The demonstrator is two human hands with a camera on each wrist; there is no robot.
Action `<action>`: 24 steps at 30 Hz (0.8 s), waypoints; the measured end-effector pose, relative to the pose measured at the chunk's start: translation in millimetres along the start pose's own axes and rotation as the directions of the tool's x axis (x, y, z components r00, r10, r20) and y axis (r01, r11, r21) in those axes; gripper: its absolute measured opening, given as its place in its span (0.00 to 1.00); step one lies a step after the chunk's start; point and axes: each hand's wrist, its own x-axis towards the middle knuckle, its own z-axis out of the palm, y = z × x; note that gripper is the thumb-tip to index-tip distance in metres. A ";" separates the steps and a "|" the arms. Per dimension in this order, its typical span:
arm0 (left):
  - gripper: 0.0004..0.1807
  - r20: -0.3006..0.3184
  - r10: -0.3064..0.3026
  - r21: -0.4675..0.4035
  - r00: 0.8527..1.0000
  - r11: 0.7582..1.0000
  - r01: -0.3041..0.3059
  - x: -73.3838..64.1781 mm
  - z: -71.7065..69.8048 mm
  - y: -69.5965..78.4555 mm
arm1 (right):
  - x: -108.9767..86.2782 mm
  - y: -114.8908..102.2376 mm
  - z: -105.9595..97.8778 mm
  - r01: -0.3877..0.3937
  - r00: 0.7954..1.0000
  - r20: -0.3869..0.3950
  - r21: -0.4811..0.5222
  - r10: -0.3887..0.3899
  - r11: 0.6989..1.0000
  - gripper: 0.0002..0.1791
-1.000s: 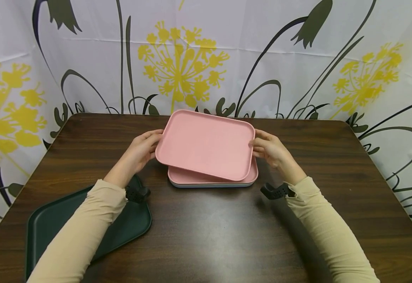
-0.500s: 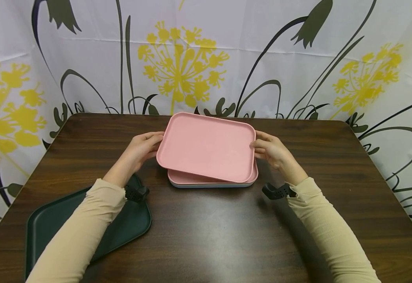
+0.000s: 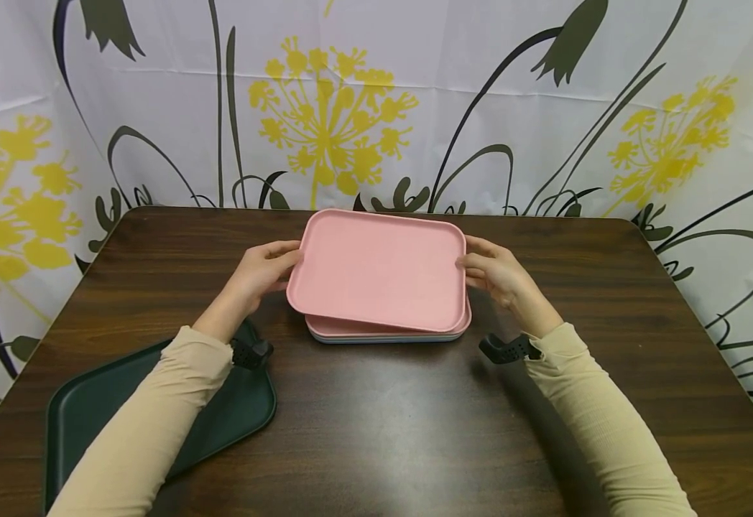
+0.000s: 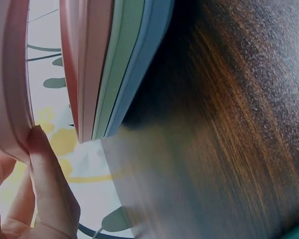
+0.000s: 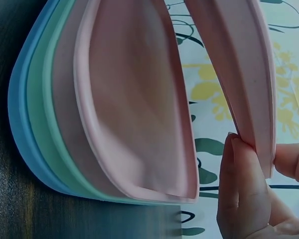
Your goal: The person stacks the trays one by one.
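A shallow pink tray is held between both hands, slightly turned, above a stack of trays. My left hand pinches its left short side; in the left wrist view the fingers grip its rim. On the opposite short side my right hand pinches the rim between thumb and fingers, as the right wrist view shows. Underneath, a second pink tray lies on top of a green tray and a blue tray. A gap shows between the held tray and the stack in both wrist views.
A larger dark green tray lies at the left of the brown wooden table, partly covered by the left sleeve. A white curtain with yellow flowers hangs behind the table's far edge.
The held pink tray has come down a little at its far left corner and sits less slanted over the stack. Both hands keep hold of it.
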 end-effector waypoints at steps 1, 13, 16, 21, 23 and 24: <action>0.30 0.001 -0.001 0.002 1.000 1.000 0.001 0.0 0.3 0.1 | 0.3 0.2 -0.2 0.006 1.000 -0.007 0.000 -0.006 1.000 0.34; 0.28 0.002 0.005 -0.004 1.000 1.000 -0.005 0.7 6.0 -1.3 | 2.2 0.5 -1.9 0.063 0.997 -0.049 0.030 -0.061 0.998 0.33; 0.27 -0.005 0.011 -0.003 1.000 1.000 -0.011 0.2 8.7 -0.8 | 2.1 0.3 -3.3 0.078 0.996 -0.039 -0.013 -0.079 0.997 0.33; 0.27 -0.015 0.024 0.020 1.000 1.000 -0.024 -0.8 13.0 0.8 | 2.1 -0.1 -4.2 0.075 0.996 -0.033 -0.104 -0.079 0.992 0.34; 0.26 -0.015 0.029 0.027 0.999 0.999 -0.028 -1.0 13.8 1.0 | 1.6 -0.5 -4.0 0.077 0.996 -0.032 -0.127 -0.082 0.989 0.34; 0.26 -0.014 0.029 0.029 0.999 0.999 -0.029 -1.1 14.0 1.0 | 1.4 -0.6 -4.0 0.080 0.996 -0.031 -0.135 -0.085 0.988 0.34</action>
